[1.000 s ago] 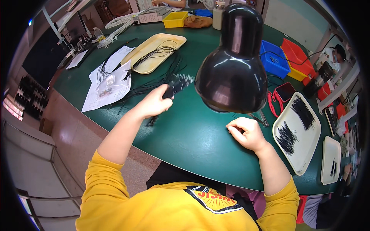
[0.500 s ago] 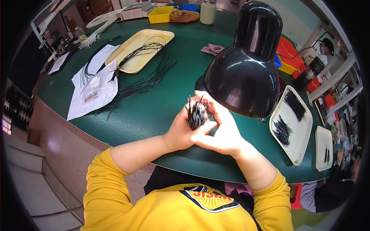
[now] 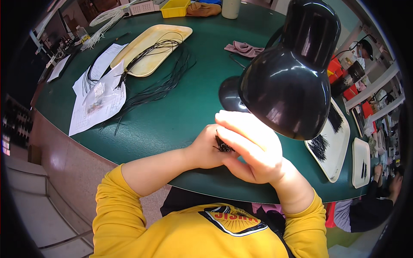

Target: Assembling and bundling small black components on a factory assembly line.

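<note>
Above the near edge of the green table, a bundle of short thin black wires (image 3: pixel 224 146) is held between my hands, its cut ends pointing up toward me. My left hand (image 3: pixel 205 147) is closed round the bundle from the left. Brightly lit under the lamp, my right hand (image 3: pixel 256 148) curves over it from the right, fingers together above and thumb below. Most of the bundle is hidden by the two hands. Nearest on the right lies a white tray (image 3: pixel 337 161) with two heaps of similar short black pieces, partly behind the lamp.
A black desk lamp (image 3: pixel 286 86) hangs close over my right hand. Long black wires (image 3: pixel 157 92) lie across the table, a cream tray (image 3: pixel 150 64) and papers (image 3: pixel 79 116). A smaller white tray (image 3: pixel 360 176) stands far right, near another person's arm (image 3: pixel 378 172). A cloth (image 3: pixel 244 49) lies behind the lamp.
My right hand has turned and come over the bundle, covering more of it. The wire ends sit lower between my hands. The lamp appears further right as the view shifted.
</note>
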{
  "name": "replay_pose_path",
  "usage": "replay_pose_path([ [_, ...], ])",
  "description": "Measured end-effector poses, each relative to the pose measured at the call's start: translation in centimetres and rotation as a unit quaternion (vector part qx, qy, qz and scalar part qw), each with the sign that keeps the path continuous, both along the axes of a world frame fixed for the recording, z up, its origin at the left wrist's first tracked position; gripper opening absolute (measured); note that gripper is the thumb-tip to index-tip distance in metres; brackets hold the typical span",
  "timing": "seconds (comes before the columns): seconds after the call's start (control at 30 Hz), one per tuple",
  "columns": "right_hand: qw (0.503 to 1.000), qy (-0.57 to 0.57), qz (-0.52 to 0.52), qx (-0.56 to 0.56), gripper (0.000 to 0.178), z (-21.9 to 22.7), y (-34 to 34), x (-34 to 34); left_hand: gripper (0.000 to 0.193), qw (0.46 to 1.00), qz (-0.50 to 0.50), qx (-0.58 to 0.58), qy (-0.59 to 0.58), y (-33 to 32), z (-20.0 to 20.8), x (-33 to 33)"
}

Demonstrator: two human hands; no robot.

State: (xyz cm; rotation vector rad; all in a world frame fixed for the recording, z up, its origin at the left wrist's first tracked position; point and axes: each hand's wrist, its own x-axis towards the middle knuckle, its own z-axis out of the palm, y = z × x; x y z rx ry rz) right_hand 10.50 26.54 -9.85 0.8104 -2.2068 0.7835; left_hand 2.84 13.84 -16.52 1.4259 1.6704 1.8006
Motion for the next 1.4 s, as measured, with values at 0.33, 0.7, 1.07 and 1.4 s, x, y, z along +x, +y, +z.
replay_pose_path([
  [0.33, 0.996, -0.056, 0.033, 0.061, 0.047, -0.2, 1.5, 0.7, 0.014, 0.999, -0.024, -0.006, 0.047, 0.2, -0.7, -0.3],
  [0.7, 0.994, 0.027, -0.109, 0.009, 0.019, -5.6, 5.6, 2.6, 0.014, 0.994, -0.023, -0.031, -0.102, 0.0, 1.1, 0.5],
  [1.07, 0.98, 0.016, -0.197, 0.027, 0.019, -6.0, 5.3, 2.9, 0.004, 0.957, -0.054, 0.009, -0.283, 0.6, 1.9, 0.7],
  [1.4, 0.986, 0.005, -0.167, 0.022, 0.024, -4.7, 5.4, 2.3, 0.009, 0.835, -0.156, -0.015, -0.528, 0.7, 2.9, 1.2],
])
